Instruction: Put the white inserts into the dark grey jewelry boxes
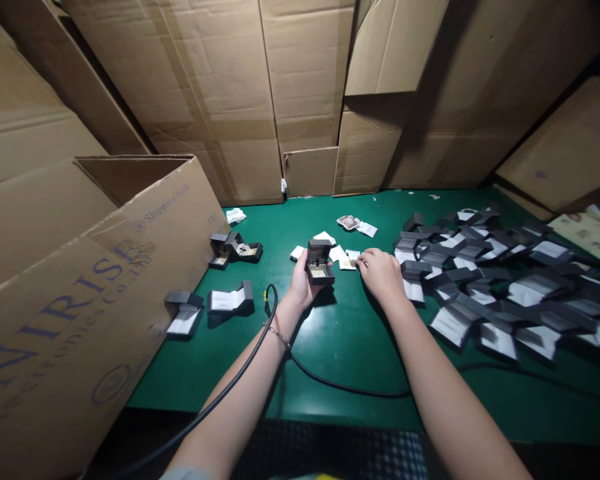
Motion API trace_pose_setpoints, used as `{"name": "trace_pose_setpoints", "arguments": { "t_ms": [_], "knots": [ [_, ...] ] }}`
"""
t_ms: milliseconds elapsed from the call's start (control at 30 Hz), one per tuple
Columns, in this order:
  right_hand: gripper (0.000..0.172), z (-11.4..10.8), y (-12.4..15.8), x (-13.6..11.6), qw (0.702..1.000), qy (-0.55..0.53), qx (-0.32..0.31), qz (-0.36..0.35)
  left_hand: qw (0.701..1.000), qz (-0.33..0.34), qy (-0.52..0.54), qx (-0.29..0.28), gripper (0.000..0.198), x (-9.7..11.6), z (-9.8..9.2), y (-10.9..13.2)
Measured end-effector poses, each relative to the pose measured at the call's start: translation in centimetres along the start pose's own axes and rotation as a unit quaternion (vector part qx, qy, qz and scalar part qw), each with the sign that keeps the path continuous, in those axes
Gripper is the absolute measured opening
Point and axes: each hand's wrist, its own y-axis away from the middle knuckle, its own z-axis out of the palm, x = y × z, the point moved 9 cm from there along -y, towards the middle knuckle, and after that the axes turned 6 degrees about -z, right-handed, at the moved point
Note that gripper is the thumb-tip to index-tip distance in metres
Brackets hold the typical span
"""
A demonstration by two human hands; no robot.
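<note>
In my left hand [301, 283] is a small black jewelry box [321, 275], lid raised, with a pale insert and small dark items inside. My right hand [383, 273] is closed in a pinch over the table, its fingertips at a small cream-coloured packet [347, 264]. Whether the packet is lifted off the table I cannot tell. Several white paper pieces [325, 237] lie just behind and beside the held box. To the left, two open boxes with pale inserts [247, 251] stand together, and another black box with a white lining [227, 300] sits nearer to me.
Many open black boxes with white linings [453, 323] crowd the right side of the green table [330, 400]. A large printed cardboard carton [105, 300] stands at left. Cardboard walls [220, 100] close off the back. A black cable [350, 389] crosses over my left forearm.
</note>
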Motion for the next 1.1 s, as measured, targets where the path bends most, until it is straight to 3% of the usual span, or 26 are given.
{"name": "trace_pose_setpoints", "arguments": {
  "t_ms": [67, 167, 233, 300, 400, 533, 900, 1100],
  "knots": [
    [0.025, -0.8, 0.0, 0.0, 0.999, -0.034, 0.035, 0.004, 1.0, 0.005, 0.001, 0.0, 0.045, 0.0, 0.0, 0.0],
    [0.025, -3.2, 0.4, -0.2, 0.981, -0.138, 0.137, 0.015, 1.0, 0.021, 0.006, -0.008, 0.043, 0.2, 0.1, -0.2],
    [0.026, -4.9, 1.0, -1.0, 0.959, -0.2, 0.203, 0.008, 1.0, 0.025, 0.009, -0.006, 0.042, 0.2, 0.0, -0.3],
    [0.027, -5.8, 1.5, -2.5, 0.947, -0.227, 0.224, -0.025, 1.0, 0.023, 0.009, 0.002, 0.042, 0.1, 0.0, -0.3],
    [0.027, -5.5, 1.9, -5.9, 0.952, -0.227, 0.169, -0.119, 0.999, 0.035, 0.023, 0.009, 0.04, 0.4, 0.1, 0.0],
    [0.022, -3.3, 2.2, -8.8, 0.959, -0.188, 0.058, -0.206, 0.998, 0.052, 0.045, -0.003, 0.034, 0.6, 0.8, 0.3],
    [0.022, -0.9, 2.1, -8.5, 0.986, -0.072, -0.065, -0.137, 0.998, 0.065, -0.017, -0.015, 0.03, 0.1, 1.1, 0.1],
    [0.025, -0.6, 2.2, -8.8, 0.986, -0.042, -0.089, -0.136, 0.996, 0.082, -0.038, -0.018, 0.027, -0.1, 0.6, -0.2]
  ]
}}
